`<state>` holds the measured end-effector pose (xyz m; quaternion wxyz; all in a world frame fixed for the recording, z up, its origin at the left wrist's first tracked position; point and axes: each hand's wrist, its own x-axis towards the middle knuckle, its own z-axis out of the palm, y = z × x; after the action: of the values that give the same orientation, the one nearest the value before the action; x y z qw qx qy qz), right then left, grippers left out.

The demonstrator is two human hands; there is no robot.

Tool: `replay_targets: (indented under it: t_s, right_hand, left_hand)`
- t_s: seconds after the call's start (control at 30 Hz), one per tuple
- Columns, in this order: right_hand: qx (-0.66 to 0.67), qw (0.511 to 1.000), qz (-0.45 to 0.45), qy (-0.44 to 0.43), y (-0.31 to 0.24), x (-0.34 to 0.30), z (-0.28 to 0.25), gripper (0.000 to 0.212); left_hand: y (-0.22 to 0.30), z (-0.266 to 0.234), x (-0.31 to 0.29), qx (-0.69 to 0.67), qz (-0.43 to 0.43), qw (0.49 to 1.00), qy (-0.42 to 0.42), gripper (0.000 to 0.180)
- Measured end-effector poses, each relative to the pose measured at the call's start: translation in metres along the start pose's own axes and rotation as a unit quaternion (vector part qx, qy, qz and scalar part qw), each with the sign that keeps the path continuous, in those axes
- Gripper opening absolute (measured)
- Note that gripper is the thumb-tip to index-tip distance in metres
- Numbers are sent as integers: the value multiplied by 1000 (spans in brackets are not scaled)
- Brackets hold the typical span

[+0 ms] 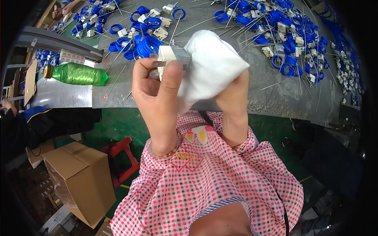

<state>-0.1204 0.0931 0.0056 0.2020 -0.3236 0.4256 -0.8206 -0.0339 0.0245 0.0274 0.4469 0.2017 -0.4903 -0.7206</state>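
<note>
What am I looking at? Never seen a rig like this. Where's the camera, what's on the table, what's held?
No machine: these are a person's two bare hands. The single picture comes from a fisheye camera worn on the head, looking down, so straight edges bend near the rim.

The left hand has a cream block with metal tabs in its grip. A white cloth covers the fingers of the right hand, so their hold is hidden.

On the grey tabletop lie blue coils, small whitish blocks and thin rods. A green bottle lies on its side at left.
</note>
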Motion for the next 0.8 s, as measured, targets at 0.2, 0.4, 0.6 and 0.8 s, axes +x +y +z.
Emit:
replay_targets:
  t_s: [0.2, 0.4, 0.6, 0.8]
  right_hand:
    - [-60, 998, 0, 19, -2, -3, 1, 41]
    - [-22, 1000, 7, -10, -2, -1, -3, 43]
    - [-50, 999, -2, 0, -5, -1, 3, 42]
    - [-37, 999, 28, 11, -1, -5, -7, 42]
  left_hand:
    - [-1, 0, -1, 6, 7, 1000, 3, 26]
    - [-2, -3, 2, -4, -5, 1000, -10, 27]
    - [2, 2, -2, 21, 24, 999, -5, 27]
    - [-1, -1, 1, 26, -20, 999, -3, 28]
